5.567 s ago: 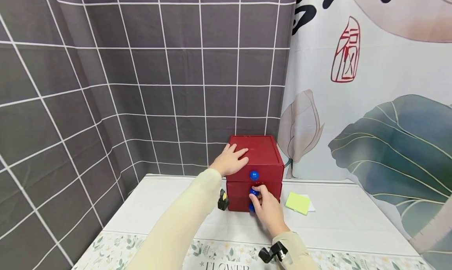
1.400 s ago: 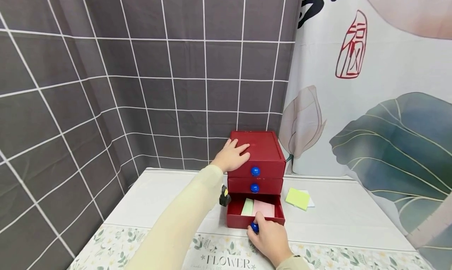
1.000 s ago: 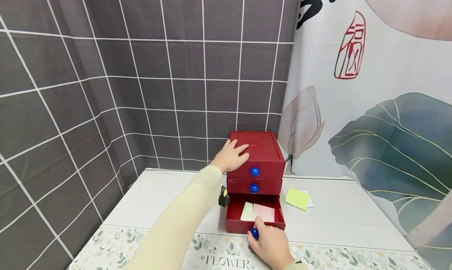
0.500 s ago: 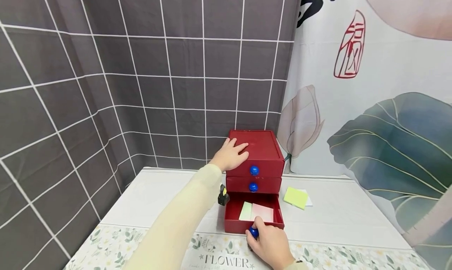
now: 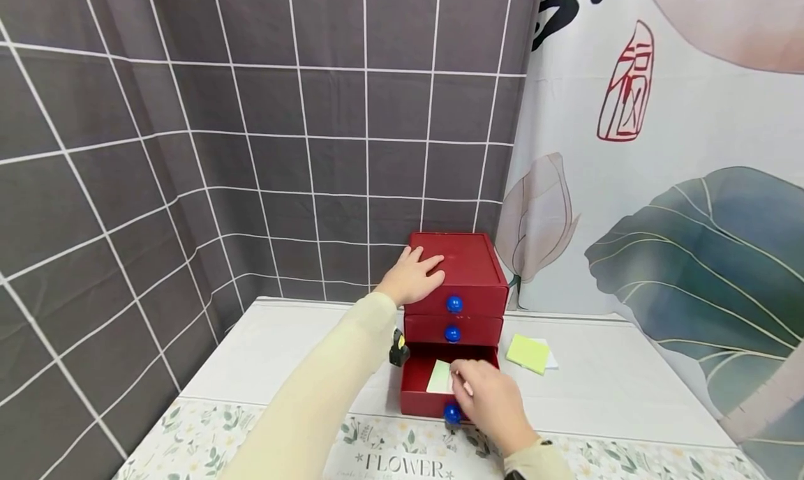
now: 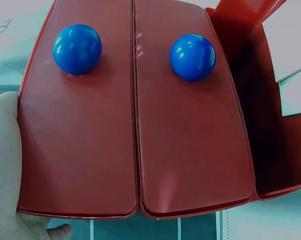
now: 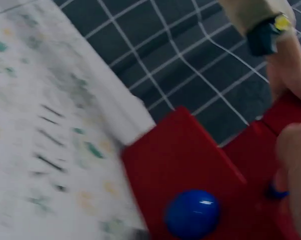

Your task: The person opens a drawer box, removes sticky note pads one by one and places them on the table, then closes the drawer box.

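A red drawer box (image 5: 467, 260) stands against the dark backdrop, its upper two drawers closed. Its bottom drawer (image 5: 419, 404) is pulled out, and inside lies a pale green note pad (image 5: 440, 377); the pink pad beside it is mostly covered by my right hand. My left hand (image 5: 411, 278) rests on the box's top left edge, fingers spread. Over the drawer is my right hand (image 5: 493, 400), off the blue knob (image 5: 452, 414), its fingers loosely bent downward. I see no clear grip on the pink pad. The right wrist view is blurred around the fingers.
To the right of the box a yellow-green note pad (image 5: 529, 354) lies partly over a white one (image 5: 552, 360). Blue knobs (image 5: 454, 304) stick out from the drawer fronts. A floral cloth strip (image 5: 383, 435) runs along the table's front.
My right hand pulled the bottom drawer out, then let go of its knob and moved up over the pads inside. My left hand has stayed on the box.
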`<action>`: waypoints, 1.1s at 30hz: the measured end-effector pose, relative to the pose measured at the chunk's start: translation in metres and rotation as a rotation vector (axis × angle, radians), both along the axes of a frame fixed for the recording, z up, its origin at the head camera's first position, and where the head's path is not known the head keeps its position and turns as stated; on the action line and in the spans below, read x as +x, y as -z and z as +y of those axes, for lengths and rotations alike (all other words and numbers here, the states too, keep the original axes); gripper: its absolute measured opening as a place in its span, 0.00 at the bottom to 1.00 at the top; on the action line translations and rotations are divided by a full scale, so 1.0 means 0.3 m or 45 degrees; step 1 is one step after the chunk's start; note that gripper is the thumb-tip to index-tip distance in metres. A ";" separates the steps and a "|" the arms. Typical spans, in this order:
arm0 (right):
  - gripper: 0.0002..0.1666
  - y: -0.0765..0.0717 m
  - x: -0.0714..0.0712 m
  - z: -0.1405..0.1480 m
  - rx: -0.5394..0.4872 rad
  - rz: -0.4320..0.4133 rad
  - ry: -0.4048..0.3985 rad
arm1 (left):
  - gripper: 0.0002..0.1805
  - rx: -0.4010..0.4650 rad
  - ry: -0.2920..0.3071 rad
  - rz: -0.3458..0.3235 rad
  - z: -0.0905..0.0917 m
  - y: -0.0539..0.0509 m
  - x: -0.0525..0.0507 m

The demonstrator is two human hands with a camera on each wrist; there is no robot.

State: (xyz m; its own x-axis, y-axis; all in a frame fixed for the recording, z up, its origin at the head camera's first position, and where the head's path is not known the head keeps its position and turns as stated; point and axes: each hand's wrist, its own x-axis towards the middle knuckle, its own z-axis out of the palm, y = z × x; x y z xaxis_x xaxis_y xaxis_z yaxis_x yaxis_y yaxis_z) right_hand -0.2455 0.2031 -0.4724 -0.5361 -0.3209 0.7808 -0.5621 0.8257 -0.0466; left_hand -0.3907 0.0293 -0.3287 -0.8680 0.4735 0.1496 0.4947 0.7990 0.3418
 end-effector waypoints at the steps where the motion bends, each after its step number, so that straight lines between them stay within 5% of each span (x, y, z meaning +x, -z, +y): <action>1: 0.03 -0.013 -0.017 0.015 0.005 -0.104 0.022 | 0.33 0.004 0.000 0.002 0.000 -0.002 0.001; 6: 0.07 -0.064 -0.103 0.090 0.103 -0.599 -0.008 | 0.33 0.011 -0.017 0.003 -0.001 0.000 -0.005; 10: 0.05 -0.082 -0.146 0.117 0.237 -0.788 -0.150 | 0.33 0.008 -0.015 -0.016 -0.003 0.002 -0.003; 14: 0.09 -0.093 -0.170 0.106 0.314 -0.923 -0.143 | 0.33 0.012 -0.014 -0.004 -0.002 0.003 -0.003; 19: 0.13 -0.078 -0.176 0.085 0.372 -0.976 -0.047 | 0.34 0.008 -0.014 -0.011 0.001 0.006 -0.003; 33: 0.16 -0.032 -0.176 0.065 0.442 -0.923 0.016 | 0.33 0.000 -0.010 -0.003 -0.001 0.005 0.000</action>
State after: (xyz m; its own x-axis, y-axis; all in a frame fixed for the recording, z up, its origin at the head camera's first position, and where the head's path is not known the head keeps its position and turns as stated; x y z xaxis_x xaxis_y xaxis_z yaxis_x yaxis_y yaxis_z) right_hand -0.2983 0.2225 -0.4629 -0.8765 -0.4720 0.0941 -0.4810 0.8661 -0.1361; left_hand -0.3908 0.0291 -0.3301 -0.8721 0.4666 0.1473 0.4875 0.8029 0.3430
